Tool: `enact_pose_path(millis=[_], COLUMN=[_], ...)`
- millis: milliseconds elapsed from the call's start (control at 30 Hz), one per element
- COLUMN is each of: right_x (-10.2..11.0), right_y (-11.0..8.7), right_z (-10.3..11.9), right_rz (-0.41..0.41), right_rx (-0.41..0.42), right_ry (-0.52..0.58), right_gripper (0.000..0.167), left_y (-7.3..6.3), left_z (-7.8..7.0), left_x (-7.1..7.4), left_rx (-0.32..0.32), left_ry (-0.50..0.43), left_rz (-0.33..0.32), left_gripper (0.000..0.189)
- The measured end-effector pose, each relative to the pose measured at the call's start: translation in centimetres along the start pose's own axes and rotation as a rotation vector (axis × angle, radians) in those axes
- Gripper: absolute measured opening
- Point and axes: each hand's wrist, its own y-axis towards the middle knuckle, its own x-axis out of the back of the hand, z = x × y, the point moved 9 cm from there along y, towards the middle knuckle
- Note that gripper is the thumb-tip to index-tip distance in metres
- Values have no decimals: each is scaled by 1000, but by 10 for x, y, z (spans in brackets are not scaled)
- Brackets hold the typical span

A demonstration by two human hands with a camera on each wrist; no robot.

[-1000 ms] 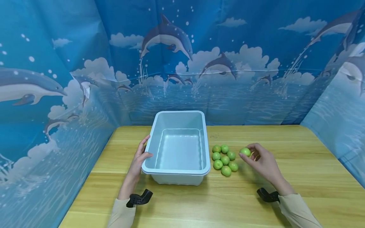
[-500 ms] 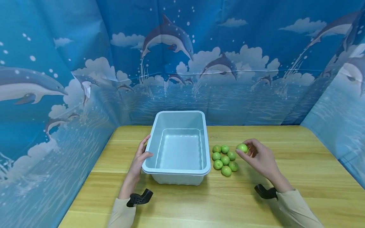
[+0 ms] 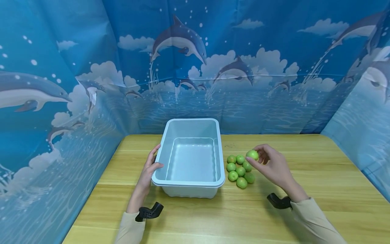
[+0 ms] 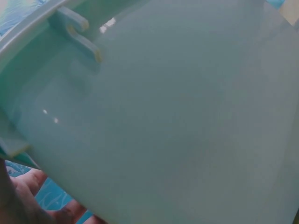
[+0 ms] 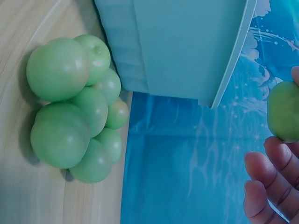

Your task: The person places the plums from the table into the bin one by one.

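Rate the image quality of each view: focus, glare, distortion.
Head view: evenly lit, sharp, wide-angle bending at the edges, soft shadows under the tub. Left wrist view: filled by the tub's wall, soft, small glare spots. Right wrist view: green fruits sharp; held fruit and fingertips cropped.

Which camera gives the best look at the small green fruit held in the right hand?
The head view: the whole small round green fruit shows there, pinched in the right hand above the pile on the table. The right wrist view catches only part of it at the frame edge. The left wrist view shows none of it, only pale plastic.
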Motion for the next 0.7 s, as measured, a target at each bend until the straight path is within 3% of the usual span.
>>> enact_pose_path(millis=[700], right_x=[-22], right_y=[22], right_z=[46], right_rz=[126], right_rx=[87], right_ry=[53], right_gripper=[31], left_y=[-1], left_z=[0], left_x=[0], left_rx=[10], left_ry=[5], left_rz=[-6], left_gripper=[68])
